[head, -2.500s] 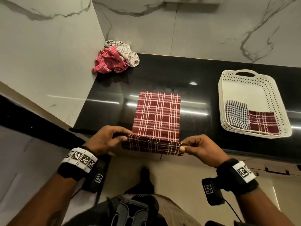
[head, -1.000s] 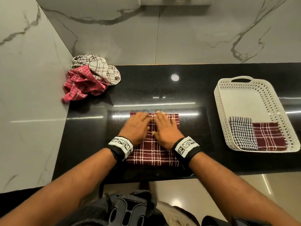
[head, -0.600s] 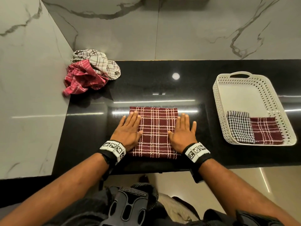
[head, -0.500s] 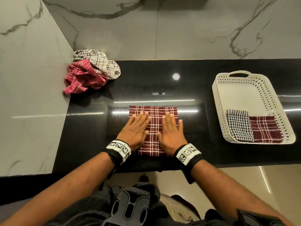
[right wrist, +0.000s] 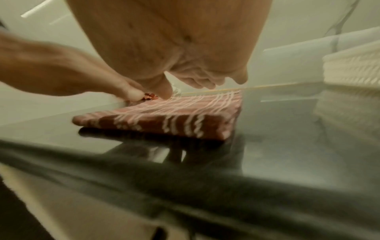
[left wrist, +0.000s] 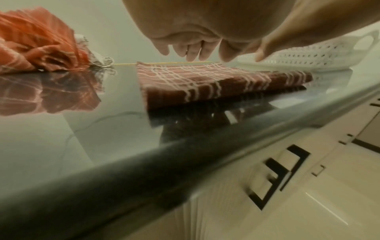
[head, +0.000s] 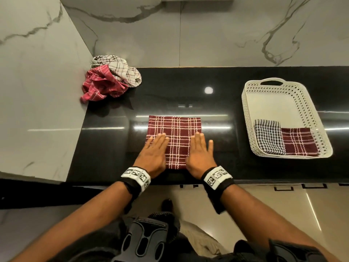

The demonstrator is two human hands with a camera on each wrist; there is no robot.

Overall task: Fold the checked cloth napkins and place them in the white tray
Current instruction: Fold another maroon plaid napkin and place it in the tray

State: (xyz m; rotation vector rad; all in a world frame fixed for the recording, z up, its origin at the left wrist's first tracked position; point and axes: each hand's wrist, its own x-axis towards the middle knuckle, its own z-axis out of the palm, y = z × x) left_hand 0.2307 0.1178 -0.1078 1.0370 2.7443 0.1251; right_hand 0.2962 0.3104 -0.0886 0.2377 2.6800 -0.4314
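Setting: home kitchen. Evidence: polished black stone counter (head: 217, 103) set into a corner of white marble-veined wall panels (head: 217, 35); cream cabinet fronts (left wrist: 308, 186) with dark recessed pulls below the counter edge; glossy pale floor tiles (head: 264, 210).

I'm at a glossy black countertop (head: 217, 95), with a ceiling-light reflection on it as a bright spot. Grey-white marble wall (head: 217, 31) runs behind the counter, dark veining across it. A second marble panel (head: 37, 91) sits on my left side, meeting the counter edge. Below the counter front: cream cabinet fronts (left wrist: 308, 186) with black angular recessed handles (left wrist: 277, 170). Pale glossy floor (head: 273, 214) under me. Dark harness gear (head: 143, 241) on my chest shows at the bottom of the head view.
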